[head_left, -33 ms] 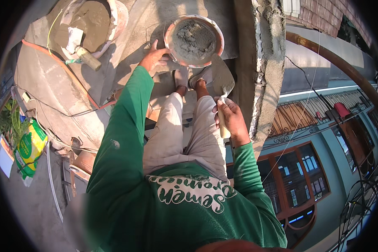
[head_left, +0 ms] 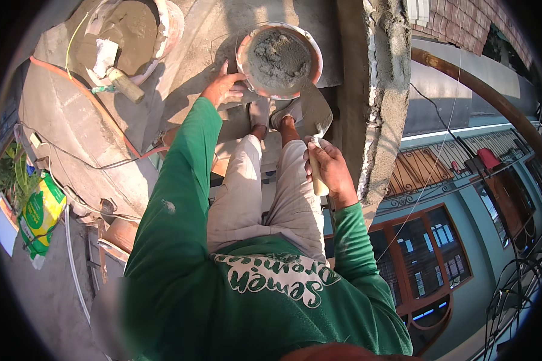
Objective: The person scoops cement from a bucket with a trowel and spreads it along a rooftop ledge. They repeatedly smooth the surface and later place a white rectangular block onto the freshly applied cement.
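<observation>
My right hand (head_left: 331, 170) grips the pale handle of a pointed trowel (head_left: 317, 109). The trowel's grey, mortar-smeared blade is beside the lower right rim of a round bucket (head_left: 239, 60). Grey wet mortar (head_left: 279, 59) lies lumpy inside that bucket. At the bucket's left side, my left hand (head_left: 223, 88) has its fingers spread, with one fingertip at the rim; whether it touches is hard to tell. Both my sandalled feet stand just below the bucket.
A larger tub (head_left: 173, 27) of smooth grey mix stands upper left, with a wooden-handled tool (head_left: 125, 85) across its rim. A rough cement wall edge (head_left: 384, 102) runs close on my right, a building beyond it. Orange hose (head_left: 93, 101) and cables cross the left; a green-yellow sack (head_left: 42, 213) lies farther left.
The trowel blade has tilted slightly leftward against the bucket's rim. My left hand's fingers have shifted a little; otherwise the scene stays nearly the same.
</observation>
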`<action>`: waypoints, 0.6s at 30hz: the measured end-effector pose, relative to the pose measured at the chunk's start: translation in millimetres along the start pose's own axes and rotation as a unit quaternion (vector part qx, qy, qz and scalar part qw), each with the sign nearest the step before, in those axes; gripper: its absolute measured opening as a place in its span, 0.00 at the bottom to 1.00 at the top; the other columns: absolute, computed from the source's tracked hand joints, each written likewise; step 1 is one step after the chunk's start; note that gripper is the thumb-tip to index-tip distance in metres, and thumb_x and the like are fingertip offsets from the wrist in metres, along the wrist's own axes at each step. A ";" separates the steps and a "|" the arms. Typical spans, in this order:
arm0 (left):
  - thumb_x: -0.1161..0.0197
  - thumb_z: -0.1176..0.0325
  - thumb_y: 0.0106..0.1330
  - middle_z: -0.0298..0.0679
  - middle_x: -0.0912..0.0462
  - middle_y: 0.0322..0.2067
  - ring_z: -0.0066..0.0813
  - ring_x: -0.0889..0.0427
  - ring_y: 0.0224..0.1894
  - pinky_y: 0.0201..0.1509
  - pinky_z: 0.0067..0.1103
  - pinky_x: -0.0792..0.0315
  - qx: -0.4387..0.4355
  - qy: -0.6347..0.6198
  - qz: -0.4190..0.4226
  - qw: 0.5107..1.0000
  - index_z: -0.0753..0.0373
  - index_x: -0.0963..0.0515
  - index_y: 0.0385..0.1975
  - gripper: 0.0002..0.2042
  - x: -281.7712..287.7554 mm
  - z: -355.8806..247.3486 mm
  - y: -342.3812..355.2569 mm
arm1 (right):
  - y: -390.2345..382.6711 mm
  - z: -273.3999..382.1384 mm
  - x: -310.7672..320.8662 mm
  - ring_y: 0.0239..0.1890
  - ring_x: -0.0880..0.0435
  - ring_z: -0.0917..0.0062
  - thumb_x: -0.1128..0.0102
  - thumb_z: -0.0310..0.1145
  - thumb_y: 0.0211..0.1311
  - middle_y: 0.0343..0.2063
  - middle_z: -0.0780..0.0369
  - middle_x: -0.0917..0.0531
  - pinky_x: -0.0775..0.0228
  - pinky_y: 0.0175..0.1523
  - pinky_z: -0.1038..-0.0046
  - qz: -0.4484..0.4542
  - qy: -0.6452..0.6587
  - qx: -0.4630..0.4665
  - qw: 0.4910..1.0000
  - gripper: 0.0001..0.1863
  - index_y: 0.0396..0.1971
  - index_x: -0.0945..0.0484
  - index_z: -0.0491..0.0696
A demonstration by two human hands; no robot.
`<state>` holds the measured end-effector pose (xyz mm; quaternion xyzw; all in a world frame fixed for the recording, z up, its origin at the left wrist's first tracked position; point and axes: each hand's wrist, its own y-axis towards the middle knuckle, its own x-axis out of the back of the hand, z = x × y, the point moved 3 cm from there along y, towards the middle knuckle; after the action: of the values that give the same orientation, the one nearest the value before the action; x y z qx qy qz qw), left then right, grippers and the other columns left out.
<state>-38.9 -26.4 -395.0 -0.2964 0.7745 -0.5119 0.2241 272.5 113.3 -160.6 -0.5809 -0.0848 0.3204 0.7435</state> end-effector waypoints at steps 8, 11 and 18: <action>0.31 0.77 0.56 0.42 0.16 0.36 0.36 0.15 0.38 0.41 0.37 0.18 -0.012 -0.070 0.141 0.987 0.68 0.19 0.45 0.15 -30.2 53.3 63.7 | 149.9 73.1 13.5 0.27 0.23 0.83 0.49 0.33 0.82 0.34 0.63 0.21 0.24 0.23 0.78 -0.039 0.001 -0.102 0.994 0.09 0.47 0.26 0.42; 0.31 0.76 0.56 0.44 0.15 0.35 0.34 0.16 0.34 0.38 0.33 0.20 -0.058 -0.003 0.112 0.992 0.71 0.19 0.46 0.17 -34.2 48.0 73.0 | 217.8 113.9 21.5 0.27 0.16 0.76 0.45 0.32 0.79 0.30 0.59 0.18 0.20 0.26 0.71 -0.011 -0.145 -0.099 0.984 0.13 0.47 0.20 0.36; 0.33 0.74 0.58 0.41 0.17 0.37 0.29 0.17 0.37 0.40 0.29 0.22 -0.153 0.039 0.063 0.986 0.77 0.26 0.56 0.25 -36.7 76.2 55.0 | 227.4 126.4 -30.7 0.32 0.10 0.57 0.36 0.31 0.62 0.36 0.46 0.12 0.18 0.44 0.54 0.080 -0.693 0.058 0.714 0.13 0.37 0.21 0.34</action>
<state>24.5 -34.9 -473.0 -0.2580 0.8688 -0.3836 0.1777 99.6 225.2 -322.6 -0.1560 -0.5105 0.6961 0.4801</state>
